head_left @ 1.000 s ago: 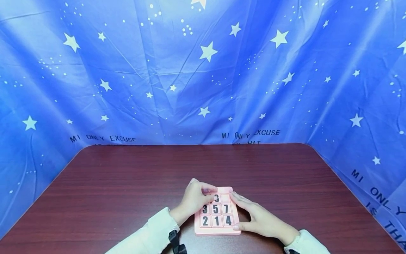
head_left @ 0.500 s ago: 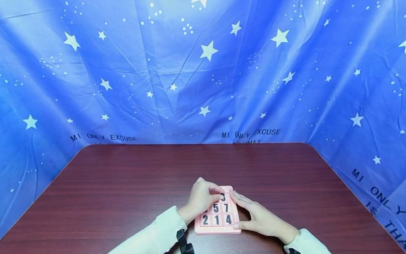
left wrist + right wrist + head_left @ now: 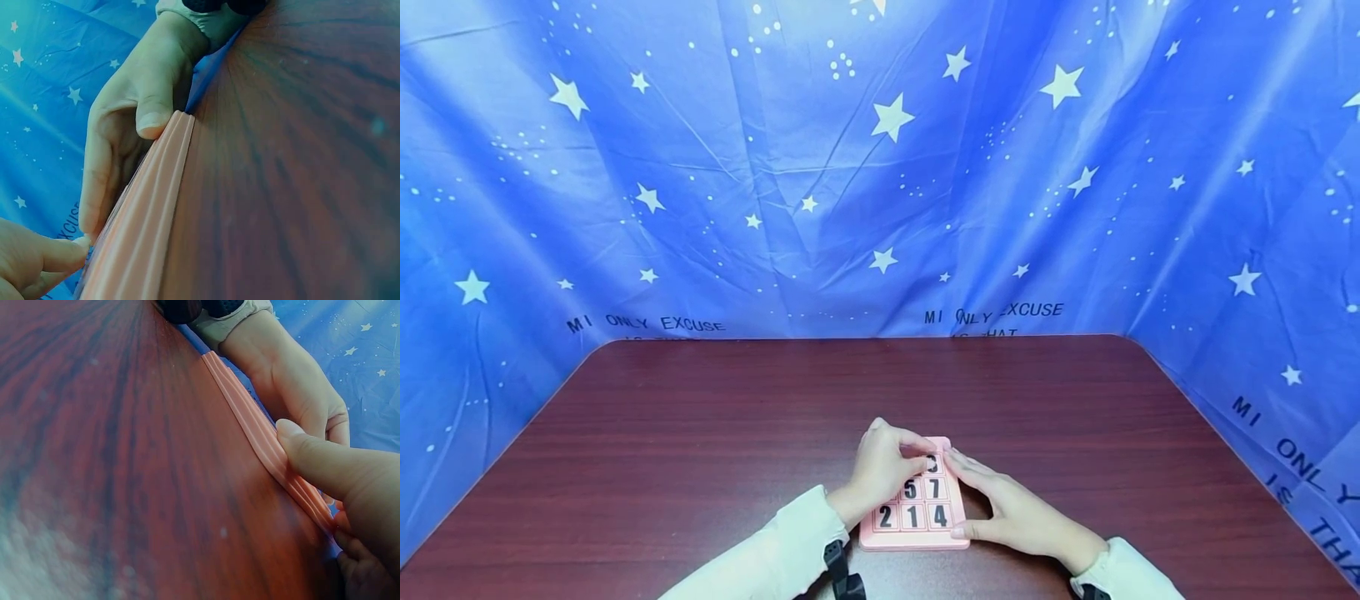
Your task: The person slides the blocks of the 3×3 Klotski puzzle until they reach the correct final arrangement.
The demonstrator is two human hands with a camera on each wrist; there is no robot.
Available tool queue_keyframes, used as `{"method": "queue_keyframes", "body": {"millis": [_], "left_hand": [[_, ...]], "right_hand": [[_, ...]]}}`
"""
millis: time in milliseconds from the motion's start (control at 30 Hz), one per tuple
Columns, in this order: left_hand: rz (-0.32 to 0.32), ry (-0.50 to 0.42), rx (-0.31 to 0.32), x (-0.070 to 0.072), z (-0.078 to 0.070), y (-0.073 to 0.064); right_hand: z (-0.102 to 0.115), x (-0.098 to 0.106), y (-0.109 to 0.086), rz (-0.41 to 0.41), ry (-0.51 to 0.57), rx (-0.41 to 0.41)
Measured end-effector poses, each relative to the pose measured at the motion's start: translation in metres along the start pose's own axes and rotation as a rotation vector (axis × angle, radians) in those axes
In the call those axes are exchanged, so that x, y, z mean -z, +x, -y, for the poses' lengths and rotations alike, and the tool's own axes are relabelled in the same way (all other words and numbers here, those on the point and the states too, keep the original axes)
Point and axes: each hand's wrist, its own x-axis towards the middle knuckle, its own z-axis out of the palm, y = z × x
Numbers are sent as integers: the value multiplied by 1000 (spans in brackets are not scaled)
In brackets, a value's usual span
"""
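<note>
A pink number slide puzzle (image 3: pixel 913 542) lies flat on the table in the head view. Its visible tiles read 5, 7, 2, 1 and 4, with a 3 tile (image 3: pixel 933 463) in the top right corner. My left hand (image 3: pixel 883 467) reaches over the upper left part and hides tiles there; its thumb and index finger pinch at the 3 tile. Along the right side my right hand (image 3: pixel 1011 512) holds the frame, thumb at the lower corner and fingers at the upper edge. The right wrist view shows that thumb (image 3: pixel 312 456) against the ridged pink side.
A dark red wood-grain table (image 3: pixel 700 433) surrounds the puzzle. Behind it hangs a blue curtain (image 3: pixel 805 167) with white stars and printed words. A black device (image 3: pixel 842 571) is strapped at the left white sleeve (image 3: pixel 775 542).
My left hand has moved right over the puzzle, and the 3 tile has slid from the top middle into the top right corner. My right hand has stayed in place.
</note>
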Motion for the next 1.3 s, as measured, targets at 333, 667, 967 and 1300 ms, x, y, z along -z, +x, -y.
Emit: {"method": "queue_keyframes", "body": {"millis": [333,667,967,1300], "left_hand": [[48,-162,50,27,19,0],[97,-262,91,43,39,-11],[91,-231,112,44,43,-14],[84,-230,78,36,37,-11]], "right_hand": [[2,1,-1,-2,-11,-23],[3,1,0,-2,-10,-23],[2,-1,0,-6,-17,-16],[3,0,0,-5,-17,-13]]}}
